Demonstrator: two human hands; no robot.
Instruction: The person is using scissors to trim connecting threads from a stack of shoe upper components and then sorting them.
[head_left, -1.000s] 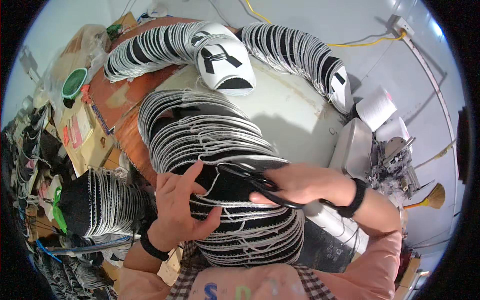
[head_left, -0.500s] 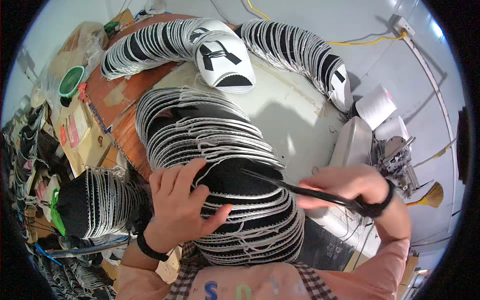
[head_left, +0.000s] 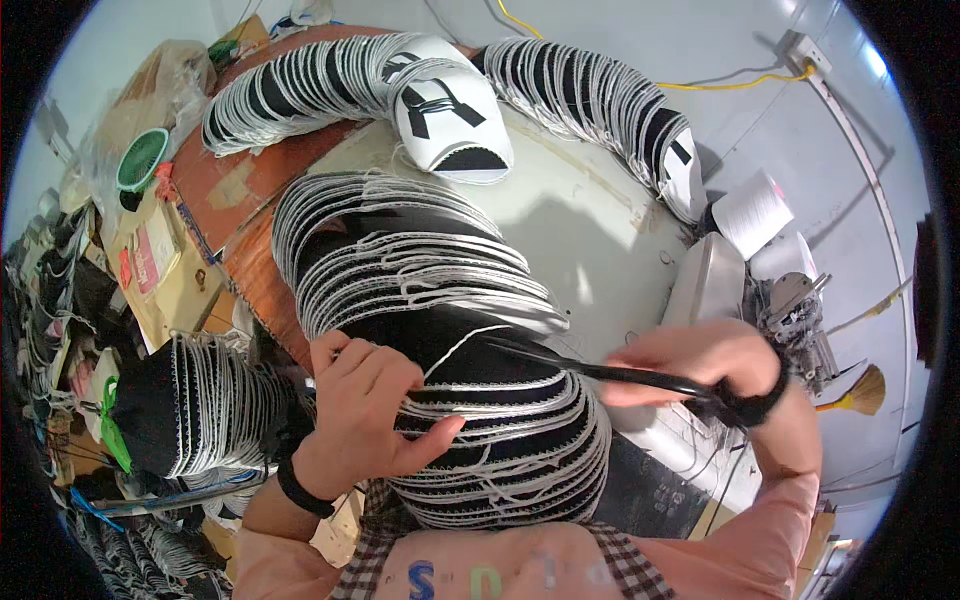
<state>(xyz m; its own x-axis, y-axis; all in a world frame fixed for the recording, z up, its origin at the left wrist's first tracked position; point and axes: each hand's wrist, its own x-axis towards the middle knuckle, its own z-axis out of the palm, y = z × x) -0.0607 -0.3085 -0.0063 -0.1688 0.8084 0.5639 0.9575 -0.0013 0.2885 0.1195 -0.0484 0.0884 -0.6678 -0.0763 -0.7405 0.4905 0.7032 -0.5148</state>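
Note:
A long curved stack of black fabric pieces with white stitched edges (head_left: 420,300) lies across the table in front of me. My left hand (head_left: 365,415) presses on the near part of the stack, fingers spread over a black piece, with a loose white thread running up from it. My right hand (head_left: 700,375) holds black scissors (head_left: 590,368), whose blades point left toward the stack near that thread. A black band sits on each wrist.
Another arc of the same stitched pieces (head_left: 600,100) curves along the far table edge, with a white-and-black piece (head_left: 445,110) on top. A sewing machine (head_left: 720,290) and white thread cone (head_left: 750,210) stand at right. A smaller stack (head_left: 190,405) and a green basket (head_left: 140,160) sit at left.
My right hand has drawn the scissors to the right, off the stack. My left hand shifted slightly lower on the pieces.

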